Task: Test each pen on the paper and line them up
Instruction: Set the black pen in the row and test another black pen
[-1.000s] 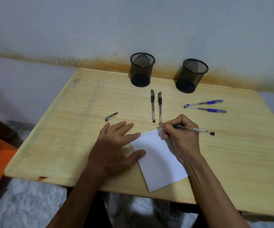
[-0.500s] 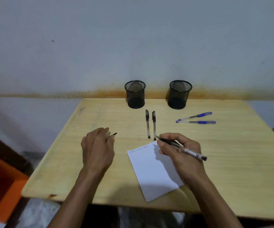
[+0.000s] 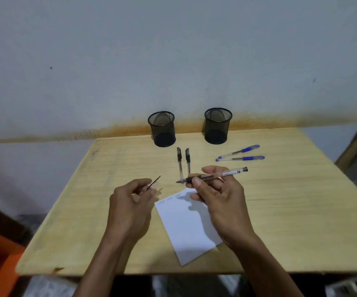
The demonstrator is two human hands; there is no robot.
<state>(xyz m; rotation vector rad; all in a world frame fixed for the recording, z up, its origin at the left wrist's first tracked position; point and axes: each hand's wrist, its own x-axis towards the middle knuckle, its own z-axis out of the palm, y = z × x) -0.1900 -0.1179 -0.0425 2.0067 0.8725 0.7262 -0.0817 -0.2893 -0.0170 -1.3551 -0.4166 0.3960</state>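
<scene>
Pale wall (image 3: pixel 173 50), rust-stained band (image 3: pixel 119 128) behind wooden table (image 3: pixel 302 211).

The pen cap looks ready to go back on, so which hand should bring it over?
Probably the left hand: it already pinches the pen cap, close to the bare tip of the uncapped pen. The right hand grips that pen above the paper, so it need only hold steady.

paper (image 3: pixel 186 228) marks illegible | cap (image 3: pixel 154 182) partly hidden by left hand (image 3: pixel 130 207)
</scene>
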